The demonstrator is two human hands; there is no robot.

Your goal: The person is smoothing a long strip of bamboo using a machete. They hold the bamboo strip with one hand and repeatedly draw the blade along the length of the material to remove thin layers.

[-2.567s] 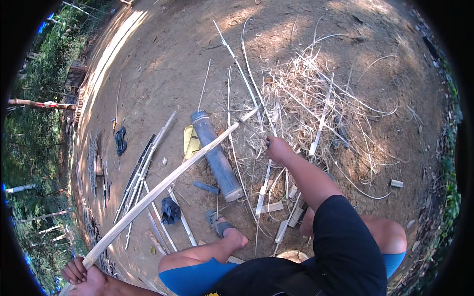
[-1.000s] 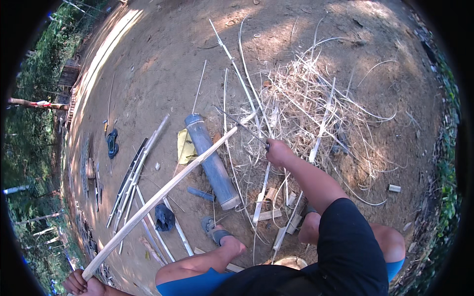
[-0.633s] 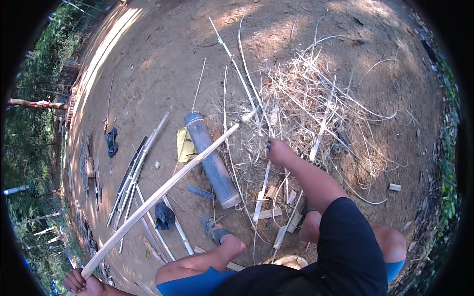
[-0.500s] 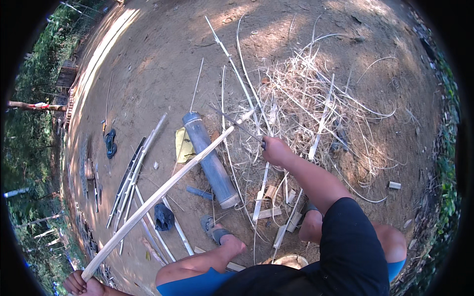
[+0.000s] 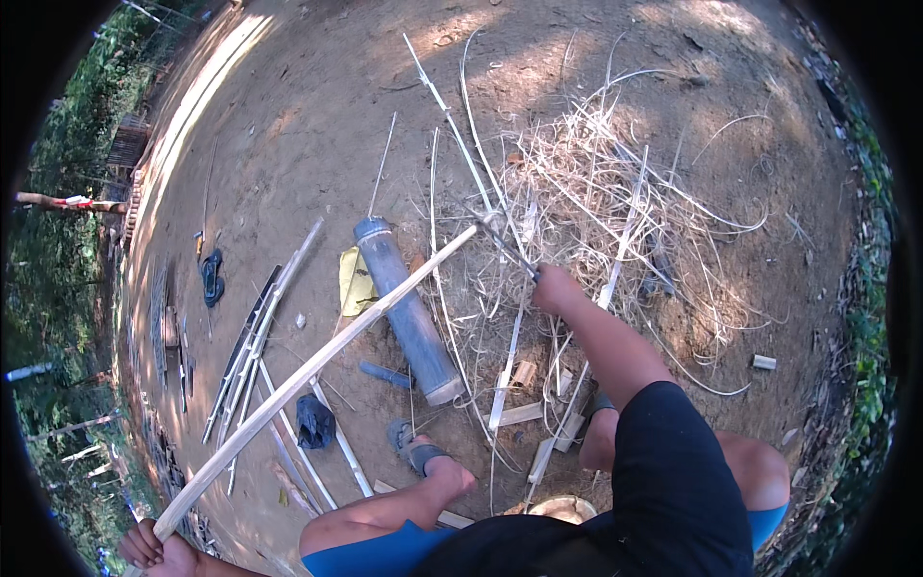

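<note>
At the lower left edge, my left hand (image 5: 159, 553) is wrapped round the near end of a long, pale strip that looks like split bamboo (image 5: 317, 363). The strip slants away to the right and crosses above a thick grey cylinder (image 5: 413, 327) on the ground. My right hand (image 5: 559, 289) grips the dark handle of a long, thin-bladed knife (image 5: 508, 249). Its blade points up and left, passing close by the strip's far end. Whether the edge touches the strip, I cannot tell.
A heap of pale curled shavings (image 5: 601, 183) spreads beyond my right hand. Several long strips (image 5: 252, 351) lie at the left, near a black plastic bag (image 5: 314, 421) and dark sandals (image 5: 212, 277). A yellow sheet (image 5: 357, 284) lies beside the cylinder. Short cut pieces (image 5: 522, 414) lie between my feet.
My right hand has moved right and slightly nearer, drawing the knife toward the strip's far end. My left hand keeps its hold on the strip, nearly unmoved.
</note>
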